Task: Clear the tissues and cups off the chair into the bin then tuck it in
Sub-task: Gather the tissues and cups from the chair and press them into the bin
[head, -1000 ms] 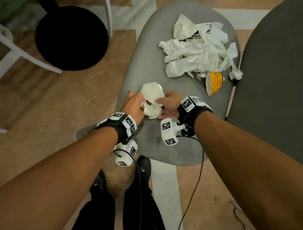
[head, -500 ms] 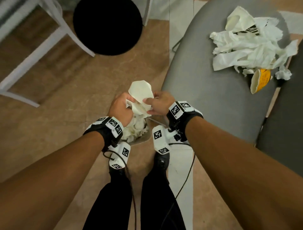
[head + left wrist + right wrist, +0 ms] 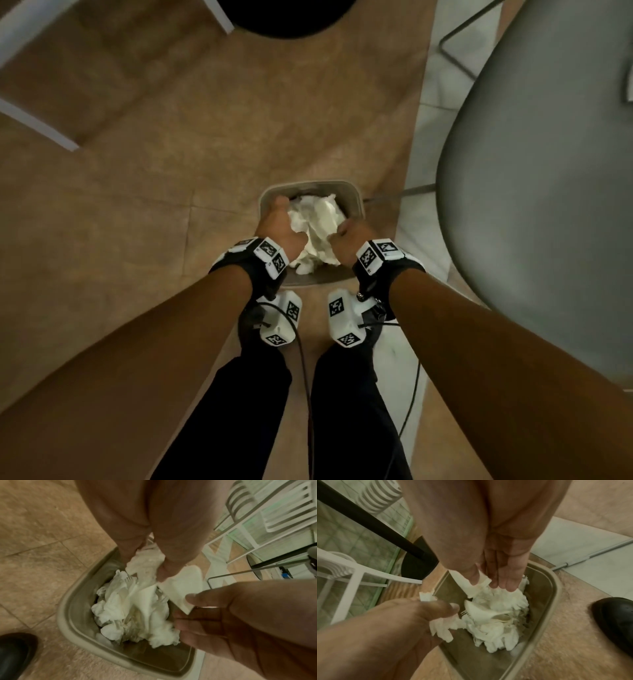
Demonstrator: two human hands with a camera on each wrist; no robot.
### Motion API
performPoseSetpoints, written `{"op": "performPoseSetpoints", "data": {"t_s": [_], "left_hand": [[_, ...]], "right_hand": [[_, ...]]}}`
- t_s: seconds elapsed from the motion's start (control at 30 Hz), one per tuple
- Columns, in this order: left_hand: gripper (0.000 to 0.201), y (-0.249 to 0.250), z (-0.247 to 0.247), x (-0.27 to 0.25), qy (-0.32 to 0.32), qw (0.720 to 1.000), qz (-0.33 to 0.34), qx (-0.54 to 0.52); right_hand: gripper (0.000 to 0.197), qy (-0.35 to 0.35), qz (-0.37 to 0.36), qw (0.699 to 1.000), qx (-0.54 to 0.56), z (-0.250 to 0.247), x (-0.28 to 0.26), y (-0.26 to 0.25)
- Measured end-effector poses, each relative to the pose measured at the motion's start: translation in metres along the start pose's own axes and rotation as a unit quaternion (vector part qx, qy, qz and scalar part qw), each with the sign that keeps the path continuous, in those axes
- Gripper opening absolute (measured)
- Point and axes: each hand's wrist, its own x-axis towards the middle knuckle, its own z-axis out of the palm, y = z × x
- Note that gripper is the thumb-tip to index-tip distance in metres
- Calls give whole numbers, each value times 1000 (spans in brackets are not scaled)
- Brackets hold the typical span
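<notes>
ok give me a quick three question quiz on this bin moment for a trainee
1. True or false: the left hand and right hand each grip white rubbish over the bin.
2. What lies in the bin? A crumpled white tissues; B glass bottles; C nothing.
3. In the head view, on which side of the bin is the grey chair seat?
Key: 1 true; 2 A; 3 the person's right.
</notes>
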Motion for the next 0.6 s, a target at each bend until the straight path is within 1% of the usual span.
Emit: {"op": "performPoseSetpoints", "data": {"t_s": [0.07, 0.13, 0.17, 0.23, 0.27, 0.3, 0.4, 0.47, 0.6], "left_hand": [[81, -6, 5, 4, -17, 1000, -17, 0], [81, -8, 4, 1, -24, 1000, -20, -2], [79, -8, 1, -1, -25, 999, -24, -5], [73, -1, -9, -7, -24, 999, -34, -12], [70, 5, -15, -10, -26, 999, -38, -15], [65, 11, -21, -12, -32, 999, -41, -15], [47, 35, -40, -26, -36, 999, -18, 8], [35, 53, -50, -38, -30, 999, 6, 37], [23, 105, -68, -65, -27, 993, 56, 103]], "right_hand": [[39, -13, 4, 1000, -19, 2, 2, 6], [40, -26, -1, 999, -36, 0, -3, 9], [37, -30, -8, 999, -40, -2, -9, 6], [20, -38, -20, 999, -31, -9, -20, -2], [14, -42, -21, 999, -20, -13, -26, -8], [13, -43, -20, 999, -5, -17, -32, -15], [23, -39, -22, 999, 31, -36, -56, -35], [25, -31, -37, 998, 35, -48, -73, -42], [28, -20, -63, 996, 67, -80, -117, -44]]}}
